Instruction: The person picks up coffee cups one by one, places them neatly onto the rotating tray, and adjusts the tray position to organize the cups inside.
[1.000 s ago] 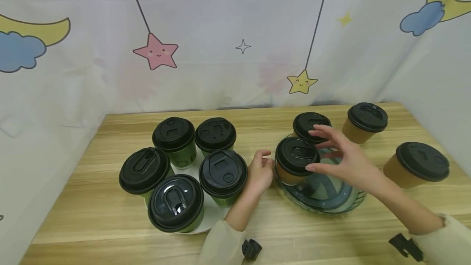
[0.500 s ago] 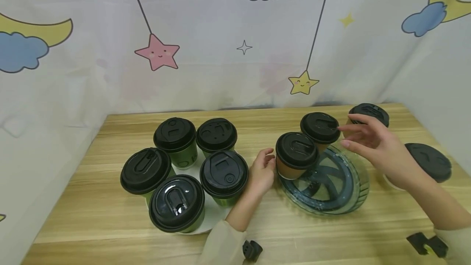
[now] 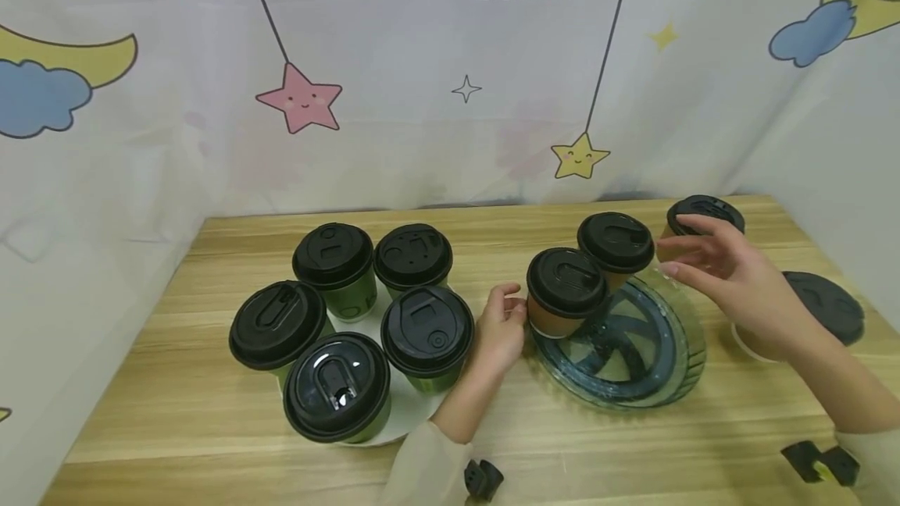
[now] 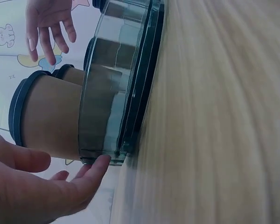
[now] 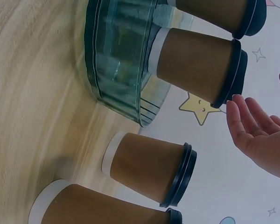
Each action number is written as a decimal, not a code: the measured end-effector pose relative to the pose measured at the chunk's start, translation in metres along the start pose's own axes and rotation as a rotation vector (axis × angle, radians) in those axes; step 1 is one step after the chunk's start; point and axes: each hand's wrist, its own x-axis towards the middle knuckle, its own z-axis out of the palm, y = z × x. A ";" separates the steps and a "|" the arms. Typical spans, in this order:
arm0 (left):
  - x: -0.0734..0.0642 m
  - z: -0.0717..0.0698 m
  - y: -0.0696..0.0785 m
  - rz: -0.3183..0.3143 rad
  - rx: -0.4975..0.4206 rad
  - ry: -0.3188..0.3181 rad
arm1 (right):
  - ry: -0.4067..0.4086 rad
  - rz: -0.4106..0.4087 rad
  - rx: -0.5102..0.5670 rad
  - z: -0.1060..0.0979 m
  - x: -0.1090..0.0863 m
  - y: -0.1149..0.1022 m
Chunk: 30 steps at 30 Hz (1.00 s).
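Note:
A clear round glass dish (image 3: 692, 361) sits right of centre in the head view. Two brown paper cups with black lids stand at its left and back, a front cup (image 3: 565, 287) and a rear cup (image 3: 616, 244). My left hand (image 3: 502, 334) is beside the dish's left side, fingers loosely bent; in the left wrist view a fingertip (image 4: 102, 161) meets the dish's edge. My right hand (image 3: 734, 279) hovers right of the rear cup with fingers spread and nothing held; its fingertips (image 5: 235, 99) appear right at that cup's lid in the right wrist view.
Several green cups (image 3: 427, 334) with black lids stand on a white round board (image 3: 408, 416) at the left. Two more brown cups, one at back right (image 3: 703, 213) and one nearer (image 3: 823, 307), stand on the wooden table (image 3: 605, 459). A patterned curtain (image 3: 394, 155) hangs behind.
My right hand has moved from above the dish's cups out to the right, fingers apart. The rear cup has shifted slightly right. My left hand has stayed in place.

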 end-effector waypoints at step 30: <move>0.005 -0.001 -0.002 -0.001 -0.165 0.012 | 0.120 0.135 -0.155 -0.048 0.032 0.037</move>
